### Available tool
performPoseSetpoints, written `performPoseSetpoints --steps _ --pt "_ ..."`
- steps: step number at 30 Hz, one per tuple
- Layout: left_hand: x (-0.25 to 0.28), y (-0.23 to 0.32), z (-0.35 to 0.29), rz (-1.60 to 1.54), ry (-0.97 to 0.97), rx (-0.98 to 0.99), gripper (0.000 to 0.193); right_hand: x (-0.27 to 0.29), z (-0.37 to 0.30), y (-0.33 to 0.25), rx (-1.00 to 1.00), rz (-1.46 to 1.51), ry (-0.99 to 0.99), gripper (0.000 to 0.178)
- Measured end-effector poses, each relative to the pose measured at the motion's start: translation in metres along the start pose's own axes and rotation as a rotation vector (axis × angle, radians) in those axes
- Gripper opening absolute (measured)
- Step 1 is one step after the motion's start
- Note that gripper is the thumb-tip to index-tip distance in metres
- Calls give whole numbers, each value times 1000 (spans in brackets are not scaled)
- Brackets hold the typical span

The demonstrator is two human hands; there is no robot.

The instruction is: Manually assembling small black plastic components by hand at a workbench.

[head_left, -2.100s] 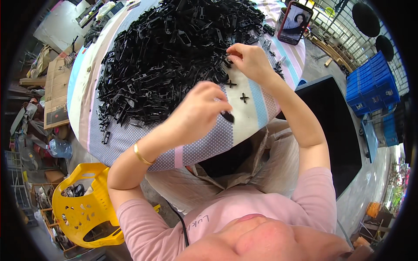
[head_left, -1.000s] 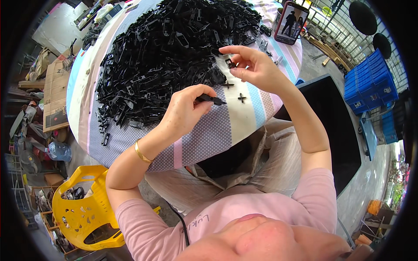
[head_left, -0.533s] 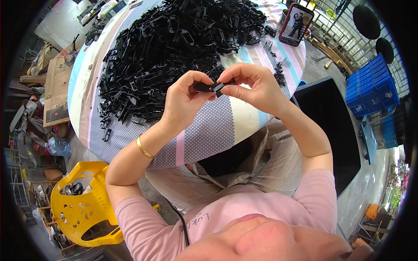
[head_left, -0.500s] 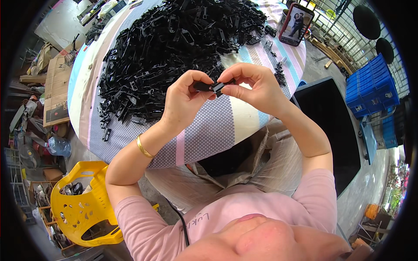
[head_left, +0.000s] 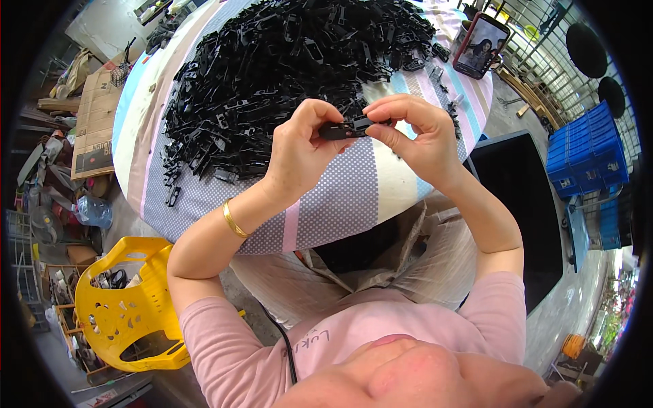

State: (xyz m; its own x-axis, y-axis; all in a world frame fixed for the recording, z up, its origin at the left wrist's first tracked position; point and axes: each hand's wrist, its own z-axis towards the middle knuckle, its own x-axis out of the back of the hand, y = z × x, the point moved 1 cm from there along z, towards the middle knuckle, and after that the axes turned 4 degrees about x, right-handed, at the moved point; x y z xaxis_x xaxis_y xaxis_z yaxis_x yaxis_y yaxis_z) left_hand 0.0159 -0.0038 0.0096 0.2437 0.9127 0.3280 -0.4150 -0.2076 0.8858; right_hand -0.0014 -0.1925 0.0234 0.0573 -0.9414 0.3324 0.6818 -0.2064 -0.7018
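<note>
My left hand [head_left: 296, 149] is closed in a pinch on a dark, narrow plastic part [head_left: 333, 131]. Opposite it, my right hand [head_left: 423, 136] grips the other end between thumb and fingers, where a small black plastic piece [head_left: 360, 124] shows. The two pieces touch end to end; whether they are joined I cannot tell. Both hands are over the near edge of a large heap of black plastic parts [head_left: 231, 102], many of them long with slots. The heap lies on a table with a striped, dotted cloth [head_left: 333, 197].
A phone [head_left: 481, 46] is propped up at the table's far right. Beyond the right edge stand a large black tray-like panel [head_left: 520, 204] and blue crates [head_left: 586, 151]. To the left are a yellow plastic chair [head_left: 129, 306], flattened cardboard [head_left: 95, 129] and clutter on the floor.
The held pieces look more in line with each other now, and my fingers have shifted slightly around them. The whole view has moved a little; the phone's picture has changed.
</note>
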Motion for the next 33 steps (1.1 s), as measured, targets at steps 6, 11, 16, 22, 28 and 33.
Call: performPoseSetpoints --steps 6,11,16,22,28,33 --pt "-2 1 -2 193 13 -42 26 -4 3 -1 35 -34 -68 15" --pt "0 8 4 -117 -184 427 26 -2 1 2 172 -213 -32 15" --pt "0 -2 3 -697 -201 426 30 -7 -1 6 386 -432 -1 18" --pt "-3 -3 2 -743 -195 471 31 -9 0 6 387 -414 -24 18" --pt "0 0 1 -824 -171 516 34 -3 3 1 327 -439 -59 18" --pt "-1 -3 -3 -804 -210 507 35 -13 -2 2 378 -499 -20 19"
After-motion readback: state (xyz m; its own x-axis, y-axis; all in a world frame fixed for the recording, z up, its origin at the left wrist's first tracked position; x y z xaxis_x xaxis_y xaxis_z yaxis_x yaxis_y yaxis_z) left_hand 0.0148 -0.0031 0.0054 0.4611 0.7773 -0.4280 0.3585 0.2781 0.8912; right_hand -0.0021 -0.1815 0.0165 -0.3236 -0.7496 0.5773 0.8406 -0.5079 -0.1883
